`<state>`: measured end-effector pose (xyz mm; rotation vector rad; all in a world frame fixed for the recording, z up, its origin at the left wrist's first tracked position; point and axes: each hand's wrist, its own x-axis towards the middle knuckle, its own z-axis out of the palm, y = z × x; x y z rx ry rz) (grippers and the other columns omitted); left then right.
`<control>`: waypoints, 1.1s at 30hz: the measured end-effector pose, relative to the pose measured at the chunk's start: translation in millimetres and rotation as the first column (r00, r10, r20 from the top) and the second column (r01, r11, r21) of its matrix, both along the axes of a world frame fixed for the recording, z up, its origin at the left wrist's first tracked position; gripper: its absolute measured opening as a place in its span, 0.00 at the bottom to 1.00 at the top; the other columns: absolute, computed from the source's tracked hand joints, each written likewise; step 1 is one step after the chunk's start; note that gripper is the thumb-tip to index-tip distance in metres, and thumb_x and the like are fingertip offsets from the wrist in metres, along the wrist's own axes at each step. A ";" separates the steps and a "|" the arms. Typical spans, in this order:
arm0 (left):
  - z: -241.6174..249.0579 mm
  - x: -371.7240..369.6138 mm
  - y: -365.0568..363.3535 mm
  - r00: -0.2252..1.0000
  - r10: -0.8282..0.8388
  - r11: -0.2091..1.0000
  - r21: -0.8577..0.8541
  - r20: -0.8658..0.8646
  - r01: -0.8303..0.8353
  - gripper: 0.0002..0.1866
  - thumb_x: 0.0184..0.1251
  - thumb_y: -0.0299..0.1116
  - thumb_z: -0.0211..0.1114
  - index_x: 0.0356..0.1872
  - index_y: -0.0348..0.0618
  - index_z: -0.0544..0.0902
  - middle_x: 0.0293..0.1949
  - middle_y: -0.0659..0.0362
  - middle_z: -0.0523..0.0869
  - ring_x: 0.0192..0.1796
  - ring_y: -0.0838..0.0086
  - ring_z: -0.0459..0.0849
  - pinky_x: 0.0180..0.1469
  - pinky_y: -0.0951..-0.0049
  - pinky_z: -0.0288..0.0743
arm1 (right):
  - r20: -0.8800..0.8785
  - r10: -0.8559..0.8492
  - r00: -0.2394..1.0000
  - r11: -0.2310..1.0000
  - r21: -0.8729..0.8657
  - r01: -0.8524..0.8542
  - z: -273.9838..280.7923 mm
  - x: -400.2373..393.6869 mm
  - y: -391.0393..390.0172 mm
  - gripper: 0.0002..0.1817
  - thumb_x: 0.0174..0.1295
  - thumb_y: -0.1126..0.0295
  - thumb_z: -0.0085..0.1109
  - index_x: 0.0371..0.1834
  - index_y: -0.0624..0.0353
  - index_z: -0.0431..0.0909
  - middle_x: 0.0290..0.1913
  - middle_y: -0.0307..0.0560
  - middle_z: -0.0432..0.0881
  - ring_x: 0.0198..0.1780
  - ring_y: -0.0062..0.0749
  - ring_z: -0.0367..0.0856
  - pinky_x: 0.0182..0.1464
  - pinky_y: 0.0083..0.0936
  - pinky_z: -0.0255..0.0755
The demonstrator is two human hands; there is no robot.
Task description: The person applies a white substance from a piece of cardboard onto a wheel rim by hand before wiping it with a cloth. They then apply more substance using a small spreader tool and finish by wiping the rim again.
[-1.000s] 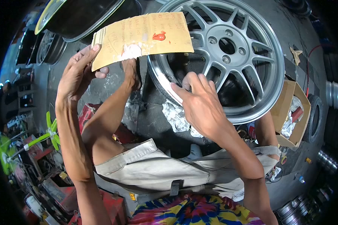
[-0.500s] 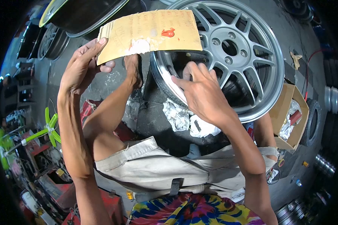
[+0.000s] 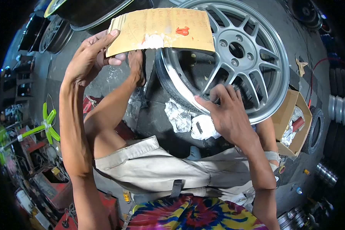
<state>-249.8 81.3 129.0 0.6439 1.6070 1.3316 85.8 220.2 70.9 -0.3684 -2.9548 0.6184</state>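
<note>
My left hand (image 3: 89,55) pinches the left end of a piece of cardboard (image 3: 157,25) between thumb and fingers. On its face are a smear of white paste (image 3: 154,41), a red blob (image 3: 183,31) and faint handwriting. Below and to its right lies a grey multi-spoke alloy wheel (image 3: 253,50). A white coating (image 3: 183,87) covers part of its near-left lip. My right hand (image 3: 233,113) is at that lip, thumb stretched out against it. Its other fingers are bent above the wheel, apart from the thumb, and I see nothing held in them.
Crumpled white paper (image 3: 178,117) lies on the floor below the wheel. At right stands an open cardboard box (image 3: 295,126) with a red roll inside, beside a tyre (image 3: 314,128). More wheels (image 3: 84,13) stand at upper left. A green fan (image 3: 46,124) and tools crowd the left.
My right hand has slid down and to the right along the wheel's lip, uncovering more of the white coating. The cardboard in my left hand appears slightly farther right.
</note>
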 end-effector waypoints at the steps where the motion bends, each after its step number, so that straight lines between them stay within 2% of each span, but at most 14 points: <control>1: 2.3 5.0 2.0 1.000 0.001 1.000 0.002 0.002 -0.001 0.25 0.71 0.41 0.64 0.58 0.29 0.76 0.39 0.54 0.87 0.32 0.78 0.88 0.34 0.84 0.86 | -0.049 0.038 0.998 0.999 0.026 -0.037 -2.7 -2.6 4.6 0.21 0.58 0.75 0.57 0.56 0.49 0.82 0.42 0.48 0.66 0.47 0.42 0.67 0.48 0.39 0.62; 3: 7.7 17.4 7.5 0.996 0.079 0.997 -0.011 -0.044 -0.079 0.22 0.74 0.41 0.61 0.55 0.30 0.76 0.34 0.60 0.85 0.26 0.84 0.83 0.28 0.89 0.80 | -0.073 0.057 0.996 0.998 0.036 -0.055 -8.4 -12.6 11.1 0.21 0.58 0.74 0.56 0.56 0.49 0.83 0.43 0.48 0.67 0.46 0.41 0.67 0.48 0.38 0.62; 5: 6.3 17.7 8.5 0.997 0.074 0.997 0.006 -0.033 -0.074 0.22 0.74 0.41 0.60 0.56 0.29 0.75 0.35 0.59 0.85 0.27 0.83 0.84 0.29 0.89 0.82 | -0.101 0.081 0.992 0.996 0.045 -0.077 -8.5 -25.5 15.3 0.20 0.59 0.74 0.56 0.56 0.49 0.83 0.44 0.47 0.68 0.45 0.41 0.68 0.48 0.37 0.62; 8: 3.3 13.8 5.6 0.998 0.048 0.999 0.026 -0.038 -0.047 0.23 0.75 0.41 0.60 0.58 0.29 0.74 0.37 0.57 0.86 0.28 0.81 0.86 0.30 0.88 0.84 | -0.050 0.104 0.993 0.989 0.114 -0.097 -5.4 -43.5 18.8 0.20 0.60 0.74 0.55 0.55 0.47 0.84 0.45 0.47 0.71 0.45 0.39 0.69 0.48 0.35 0.62; 10: 0.5 9.9 6.3 0.999 0.019 0.999 0.035 -0.050 -0.017 0.24 0.75 0.41 0.60 0.59 0.28 0.73 0.39 0.56 0.87 0.29 0.81 0.87 0.30 0.88 0.84 | -0.162 0.151 0.975 0.978 0.170 -0.123 -8.9 -51.5 23.3 0.20 0.60 0.73 0.55 0.55 0.46 0.85 0.46 0.47 0.72 0.47 0.38 0.70 0.48 0.34 0.63; 14: -1.5 6.3 7.2 1.000 -0.004 0.999 0.042 -0.020 0.004 0.24 0.75 0.41 0.60 0.59 0.29 0.73 0.40 0.56 0.87 0.29 0.81 0.87 0.31 0.88 0.85 | -0.167 0.195 0.966 0.960 0.235 -0.153 -15.7 -64.0 29.7 0.20 0.62 0.73 0.54 0.55 0.45 0.85 0.47 0.47 0.73 0.49 0.37 0.70 0.48 0.34 0.64; 17: -0.4 8.8 5.5 0.999 0.021 0.998 0.052 -0.026 -0.020 0.24 0.75 0.41 0.60 0.60 0.30 0.74 0.41 0.57 0.87 0.30 0.81 0.87 0.31 0.88 0.85 | -0.119 0.263 0.957 0.931 0.291 -0.220 -12.7 -58.2 33.0 0.19 0.63 0.72 0.53 0.54 0.43 0.85 0.47 0.46 0.72 0.49 0.36 0.70 0.49 0.34 0.65; 20: -3.0 6.8 5.6 0.999 0.021 0.998 0.059 -0.036 -0.018 0.24 0.75 0.41 0.60 0.60 0.31 0.74 0.41 0.57 0.87 0.30 0.81 0.87 0.31 0.88 0.85 | -0.012 0.308 0.951 0.918 0.267 -0.294 -0.6 -36.7 33.5 0.22 0.63 0.71 0.52 0.59 0.37 0.81 0.48 0.45 0.72 0.49 0.35 0.70 0.50 0.35 0.64; 22: -4.3 6.2 5.9 0.999 0.005 0.998 0.065 -0.039 -0.003 0.24 0.75 0.41 0.60 0.60 0.31 0.74 0.41 0.57 0.87 0.30 0.81 0.87 0.32 0.88 0.85 | 0.057 0.337 0.940 0.887 0.314 -0.338 -3.9 -22.3 35.1 0.27 0.64 0.70 0.53 0.66 0.31 0.74 0.49 0.43 0.70 0.50 0.36 0.70 0.49 0.35 0.65; 23: -4.4 6.4 5.9 0.999 0.002 0.998 0.070 -0.033 0.000 0.24 0.74 0.41 0.60 0.60 0.31 0.74 0.41 0.57 0.87 0.31 0.81 0.87 0.32 0.88 0.85 | 0.058 0.336 0.940 0.887 0.315 -0.337 -1.0 -17.0 35.4 0.27 0.64 0.70 0.53 0.66 0.31 0.74 0.49 0.43 0.70 0.50 0.36 0.70 0.49 0.35 0.65; 25: -3.9 7.5 6.0 1.000 -0.002 0.997 0.075 -0.029 0.004 0.24 0.74 0.41 0.61 0.60 0.31 0.74 0.41 0.57 0.87 0.31 0.81 0.88 0.32 0.88 0.85 | 0.151 0.347 0.926 0.879 0.292 -0.377 5.5 -8.1 35.3 0.29 0.66 0.68 0.53 0.70 0.27 0.68 0.50 0.42 0.68 0.50 0.36 0.68 0.49 0.35 0.65; 29: -1.4 10.3 8.4 1.000 -0.007 0.997 0.077 -0.028 0.009 0.24 0.74 0.41 0.61 0.60 0.31 0.74 0.41 0.57 0.87 0.31 0.81 0.88 0.32 0.88 0.86 | 0.138 0.353 0.925 0.863 0.335 -0.379 5.5 7.6 34.9 0.29 0.65 0.68 0.55 0.70 0.26 0.68 0.49 0.41 0.66 0.49 0.36 0.67 0.50 0.35 0.64; 33: 0.2 15.7 12.3 1.000 -0.003 0.997 0.083 -0.014 0.004 0.24 0.74 0.42 0.61 0.59 0.31 0.75 0.39 0.57 0.87 0.31 0.81 0.88 0.32 0.88 0.85 | 0.141 0.344 0.928 0.868 0.328 -0.372 7.6 21.8 35.1 0.34 0.59 0.70 0.60 0.69 0.26 0.68 0.48 0.41 0.65 0.48 0.36 0.67 0.50 0.35 0.64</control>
